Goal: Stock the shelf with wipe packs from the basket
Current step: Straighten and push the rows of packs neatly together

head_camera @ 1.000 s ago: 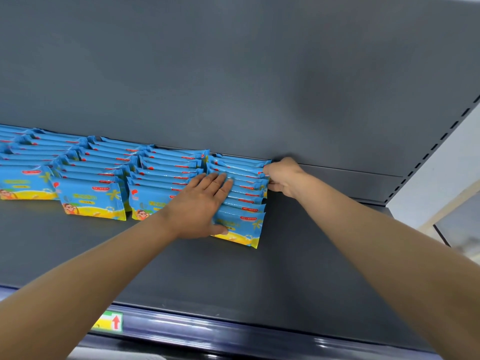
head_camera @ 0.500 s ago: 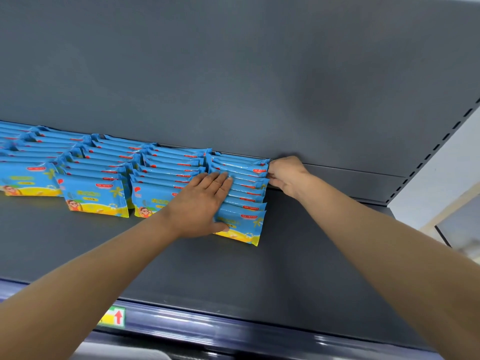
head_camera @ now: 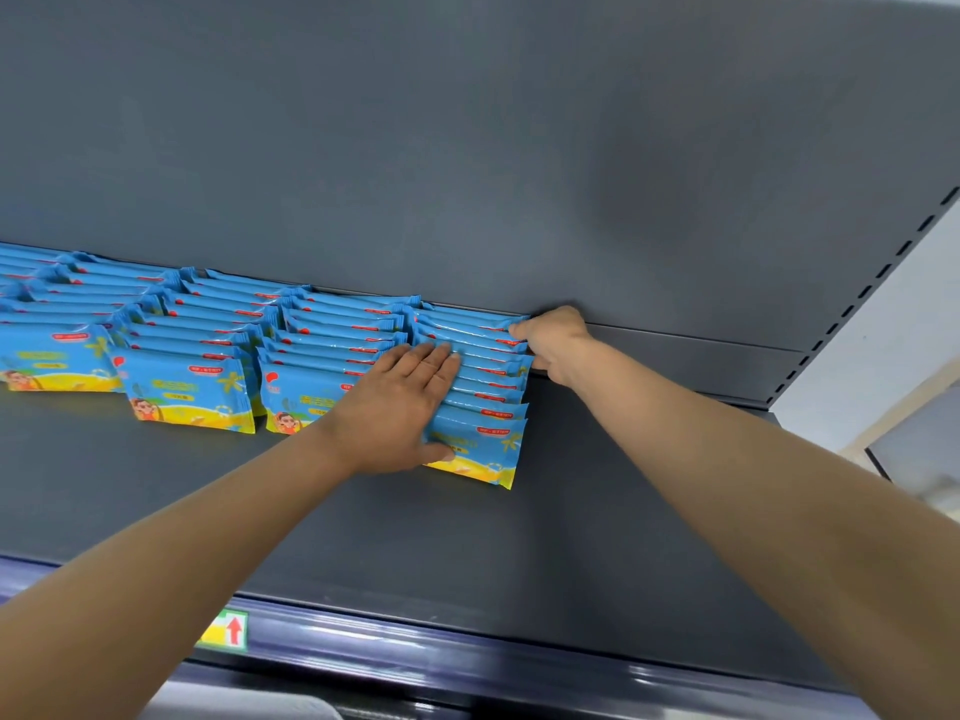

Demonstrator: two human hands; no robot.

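Several rows of blue and yellow wipe packs lean back on the dark grey shelf (head_camera: 571, 537). The rightmost row (head_camera: 483, 387) is between my hands. My left hand (head_camera: 395, 407) lies flat, fingers together, across the front left of that row and partly over the neighbouring row (head_camera: 322, 356). My right hand (head_camera: 553, 343) curls around the right rear end of the row, fingers pinching the back packs against the shelf's rear wall. The basket is out of sight.
More rows of packs (head_camera: 192, 371) run off to the left edge. Bare shelf extends to the right of my right hand up to the perforated upright (head_camera: 852, 304). A price rail with a yellow tag and red arrow (head_camera: 228, 628) edges the shelf front.
Both hands stay on the rightmost row. The right hand has shifted slightly toward the back wall, its fingers now on the rearmost packs. The view has drifted a little.
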